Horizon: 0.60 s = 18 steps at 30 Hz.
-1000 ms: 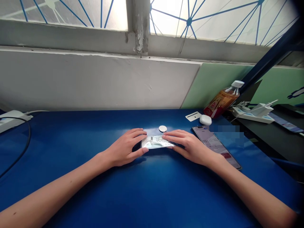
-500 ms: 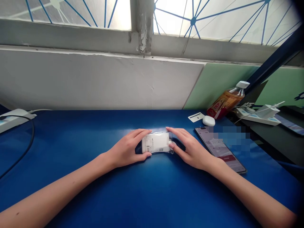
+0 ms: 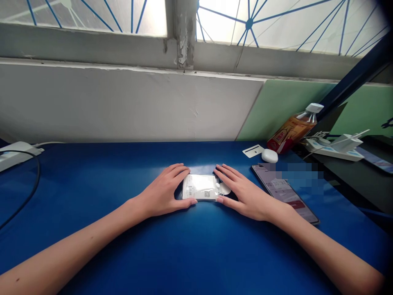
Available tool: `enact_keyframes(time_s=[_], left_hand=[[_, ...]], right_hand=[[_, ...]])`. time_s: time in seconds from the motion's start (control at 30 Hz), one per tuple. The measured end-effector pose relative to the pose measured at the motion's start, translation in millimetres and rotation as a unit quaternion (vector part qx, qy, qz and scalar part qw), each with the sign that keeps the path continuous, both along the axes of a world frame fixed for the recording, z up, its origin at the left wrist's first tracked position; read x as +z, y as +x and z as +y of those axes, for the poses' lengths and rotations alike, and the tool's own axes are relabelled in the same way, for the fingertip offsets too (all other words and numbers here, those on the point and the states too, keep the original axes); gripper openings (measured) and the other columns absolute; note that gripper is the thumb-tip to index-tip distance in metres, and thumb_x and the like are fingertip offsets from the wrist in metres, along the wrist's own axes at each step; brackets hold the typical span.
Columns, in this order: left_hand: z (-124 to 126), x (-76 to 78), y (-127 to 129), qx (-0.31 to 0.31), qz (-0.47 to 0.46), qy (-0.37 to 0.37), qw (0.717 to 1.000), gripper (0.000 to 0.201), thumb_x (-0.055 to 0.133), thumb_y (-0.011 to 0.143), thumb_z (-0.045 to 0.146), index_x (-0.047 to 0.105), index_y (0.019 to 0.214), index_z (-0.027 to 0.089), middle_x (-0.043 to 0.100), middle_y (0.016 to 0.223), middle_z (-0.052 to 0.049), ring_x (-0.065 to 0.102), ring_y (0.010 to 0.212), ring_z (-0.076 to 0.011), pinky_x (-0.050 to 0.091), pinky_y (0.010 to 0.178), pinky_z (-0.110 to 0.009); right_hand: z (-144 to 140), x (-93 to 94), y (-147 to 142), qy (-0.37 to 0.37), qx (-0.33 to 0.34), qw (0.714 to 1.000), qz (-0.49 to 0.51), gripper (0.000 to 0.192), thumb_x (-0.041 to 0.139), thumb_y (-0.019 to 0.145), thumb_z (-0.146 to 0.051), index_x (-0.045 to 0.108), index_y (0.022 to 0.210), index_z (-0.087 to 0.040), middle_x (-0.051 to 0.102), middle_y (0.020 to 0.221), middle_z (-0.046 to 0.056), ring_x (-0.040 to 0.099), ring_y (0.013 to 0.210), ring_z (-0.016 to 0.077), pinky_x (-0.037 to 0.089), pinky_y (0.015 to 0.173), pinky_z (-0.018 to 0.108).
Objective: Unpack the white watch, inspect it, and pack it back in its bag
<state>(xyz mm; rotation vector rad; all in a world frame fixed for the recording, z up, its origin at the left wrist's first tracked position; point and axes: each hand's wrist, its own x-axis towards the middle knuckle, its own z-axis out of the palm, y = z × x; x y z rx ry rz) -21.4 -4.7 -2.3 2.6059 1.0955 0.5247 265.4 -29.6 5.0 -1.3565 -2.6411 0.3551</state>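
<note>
A small clear plastic packet (image 3: 200, 187) with a white printed label lies flat on the blue table (image 3: 190, 250), label side up. My left hand (image 3: 164, 193) holds its left end between thumb and fingers. My right hand (image 3: 244, 191) rests with its fingers on the packet's right end. A small white round disc (image 3: 225, 189) peeks out at the packet's right edge, under my right fingers.
A phone (image 3: 284, 191) with a lit screen lies right of my right hand. Behind it are a white oval case (image 3: 269, 155), a white card (image 3: 253, 150) and a tilted bottle (image 3: 293, 128). A power strip (image 3: 14, 155) with a black cable sits far left.
The packet was lifted and turned over, from clear side up to label side up, and now lies flat again. It now lies over the white disc that sat behind it.
</note>
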Motion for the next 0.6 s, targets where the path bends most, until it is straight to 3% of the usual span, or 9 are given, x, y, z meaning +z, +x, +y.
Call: enact_keyframes(time_s=[0.4, 0.6], left_hand=[[0.5, 1.9, 0.5, 0.006, -0.009, -0.005, 1.000, 0.077, 0.064, 0.075, 0.066, 0.051, 0.133, 0.018, 0.052, 0.138, -0.014, 0.041, 0.132, -0.0371, 0.038, 0.107, -0.054], [-0.6, 3.6, 1.0, 0.011, 0.011, -0.004, 1.000, 0.075, 0.062, 0.077, 0.064, 0.050, 0.133, 0.015, 0.051, 0.139, -0.015, 0.039, 0.133, -0.0363, 0.037, 0.109, -0.053]], right_hand=[[-0.1, 0.3, 0.1, 0.015, 0.010, 1.000, -0.019, 0.082, 0.043, 0.090, -0.062, 0.019, 0.153, -0.016, 0.026, 0.157, 0.013, 0.017, 0.145, 0.0343, 0.031, 0.113, 0.054], [3.4, 6.5, -0.8, -0.025, -0.011, 1.000, -0.009, 0.080, 0.042, 0.090, -0.063, 0.024, 0.152, -0.015, 0.022, 0.158, 0.013, 0.015, 0.145, 0.0342, 0.029, 0.114, 0.054]])
